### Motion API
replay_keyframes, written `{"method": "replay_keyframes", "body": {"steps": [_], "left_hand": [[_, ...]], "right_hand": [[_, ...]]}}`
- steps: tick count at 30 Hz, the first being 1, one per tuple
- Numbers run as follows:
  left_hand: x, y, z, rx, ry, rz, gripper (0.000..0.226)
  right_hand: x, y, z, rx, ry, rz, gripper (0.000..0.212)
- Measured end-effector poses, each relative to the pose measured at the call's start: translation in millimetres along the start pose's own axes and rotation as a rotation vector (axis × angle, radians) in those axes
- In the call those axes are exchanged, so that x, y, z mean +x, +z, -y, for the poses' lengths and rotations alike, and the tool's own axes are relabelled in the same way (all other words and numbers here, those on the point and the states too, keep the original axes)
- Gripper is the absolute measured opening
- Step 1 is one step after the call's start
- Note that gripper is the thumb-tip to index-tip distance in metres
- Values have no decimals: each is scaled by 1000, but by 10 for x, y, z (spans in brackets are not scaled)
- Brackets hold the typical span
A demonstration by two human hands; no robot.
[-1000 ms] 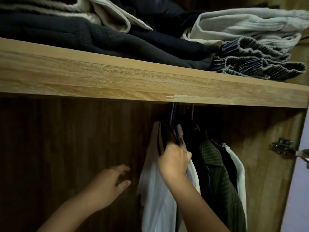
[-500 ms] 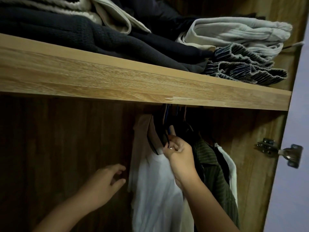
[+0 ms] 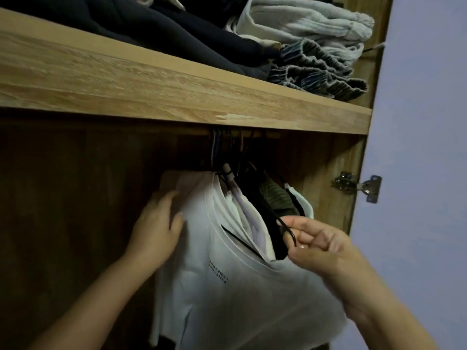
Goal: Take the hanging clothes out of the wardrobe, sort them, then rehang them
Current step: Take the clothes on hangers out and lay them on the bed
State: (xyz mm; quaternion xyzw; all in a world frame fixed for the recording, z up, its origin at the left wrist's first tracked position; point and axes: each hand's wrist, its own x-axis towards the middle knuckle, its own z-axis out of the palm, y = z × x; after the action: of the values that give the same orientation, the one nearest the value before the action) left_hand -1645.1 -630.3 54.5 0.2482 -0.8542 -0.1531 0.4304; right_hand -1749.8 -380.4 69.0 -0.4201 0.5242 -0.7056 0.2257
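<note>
The left hand (image 3: 158, 227) reaches into the wardrobe with its fingers nearly straight and lies against the left shoulder of a white T-shirt (image 3: 227, 294), pressing on the cloth rather than gripping it. The shirt hangs low in the middle of the wardrobe, below the front edge of the wooden shelf (image 3: 151, 82), and bears a small dark print on its chest. Its neckline gapes open, and inside it show more pale garments (image 3: 242, 208) bunched close together. Above them a cluster of hanger hooks (image 3: 222, 147) rises into the shadow just under the shelf's front edge; the rail itself is too dark to make out. To the right of the pale clothes hang a black garment (image 3: 267, 228) and a green striped shirt (image 3: 276, 198), with a white garment (image 3: 303, 200) beyond them nearest the right wall. The right hand (image 3: 321, 246) has its thumb and fingers curled, pinching the black hook of a hanger (image 3: 288, 229) that sticks out from the T-shirt's neckline. On the shelf's right end sit folded dark clothes (image 3: 151, 24), a pale grey bundle (image 3: 308, 24) and a striped folded piece (image 3: 321, 77). A metal hinge (image 3: 357, 184) is fixed to the right side panel.
</note>
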Motion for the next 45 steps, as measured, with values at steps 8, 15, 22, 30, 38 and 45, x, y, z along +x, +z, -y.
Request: {"method": "replay_keyframes", "body": {"steps": [8, 15, 22, 30, 38, 45], "left_hand": [[-43, 128, -498, 122, 391, 13, 57], [-584, 219, -1172, -143, 496, -10, 34], [-1492, 568, -2238, -342, 492, 84, 33], [-2654, 905, -3522, -606, 636, 259, 57], [-3639, 1103, -4868, -912, 884, 433, 38], [-4459, 1192, -5879, -1147, 1075, 723, 24]], "right_hand": [[-802, -362, 351, -121, 64, 28, 38], [-1713, -753, 708, -423, 59, -174, 32], [-3091, -1215, 1134, -834, 118, -562, 16], [-4762, -1465, 1482, -1452, 246, -920, 20], [-6161, -1410, 1781, -1718, 376, -1302, 26], [-7053, -1031, 1882, -1740, 504, -1759, 20]]}}
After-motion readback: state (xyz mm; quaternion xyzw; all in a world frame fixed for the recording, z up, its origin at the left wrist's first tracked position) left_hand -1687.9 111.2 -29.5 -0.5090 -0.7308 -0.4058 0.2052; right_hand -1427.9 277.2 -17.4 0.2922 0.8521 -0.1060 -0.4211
